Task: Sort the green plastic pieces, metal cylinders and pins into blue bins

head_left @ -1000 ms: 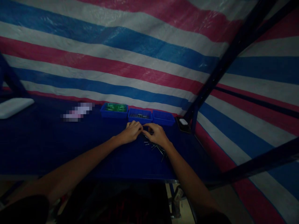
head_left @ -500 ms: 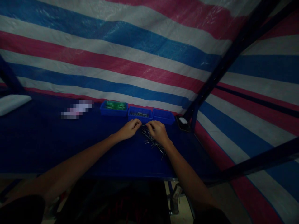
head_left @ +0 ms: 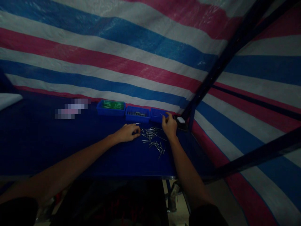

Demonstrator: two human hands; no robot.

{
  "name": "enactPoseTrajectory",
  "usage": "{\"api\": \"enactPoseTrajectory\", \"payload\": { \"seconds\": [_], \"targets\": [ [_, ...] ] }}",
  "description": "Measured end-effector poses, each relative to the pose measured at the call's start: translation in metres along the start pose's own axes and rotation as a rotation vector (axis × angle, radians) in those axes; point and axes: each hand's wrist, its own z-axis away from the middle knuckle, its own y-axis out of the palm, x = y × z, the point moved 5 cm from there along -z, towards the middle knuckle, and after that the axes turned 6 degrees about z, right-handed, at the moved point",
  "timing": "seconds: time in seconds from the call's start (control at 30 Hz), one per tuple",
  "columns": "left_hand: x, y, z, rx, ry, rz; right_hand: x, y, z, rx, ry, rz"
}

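A loose pile of thin metal rods (head_left: 150,134) lies on the blue table. My left hand (head_left: 128,133) rests at the pile's left side, thumb and fingers curled together at the end of one slim rod. Over the front of the right-hand blue bin (head_left: 155,119) is my right hand (head_left: 169,125), pinching a thin metal rod (head_left: 162,114) whose tip points left above the bin. That hand covers part of the bin's right side. In the dim light the rods' exact kind cannot be made out.
A blue bin (head_left: 110,112) of green pieces and a blue bin (head_left: 137,119) of small grey metal parts stand left of the right-hand bin. A white object (head_left: 181,120) sits on a dark pad at the right. Striped sheeting (head_left: 131,66) and a dark frame post (head_left: 211,75) enclose the table.
My hands were close together at a thin rod; they have parted. The right has moved right and forward to the bin with a rod, the left slightly down to the pile.
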Motion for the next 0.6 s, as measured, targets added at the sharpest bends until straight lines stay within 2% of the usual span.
{"api": "enactPoseTrajectory", "payload": {
  "seconds": [0.1,0.2,0.4,0.6],
  "targets": [
    [0.002,0.003,-0.001,0.021,-0.018,0.024,0.010,0.000,0.007,0.059,-0.036,-0.061],
    [0.003,0.006,-0.003,0.016,-0.041,0.021,0.030,-0.003,0.014,0.109,-0.121,-0.114],
    [0.003,-0.002,-0.005,-0.139,-0.043,0.095,0.068,-0.002,0.028,0.184,-0.350,-0.193],
    [0.005,-0.009,-0.006,-0.223,-0.143,0.214,0.081,0.011,0.040,0.257,-0.535,-0.133]
  ]
}}
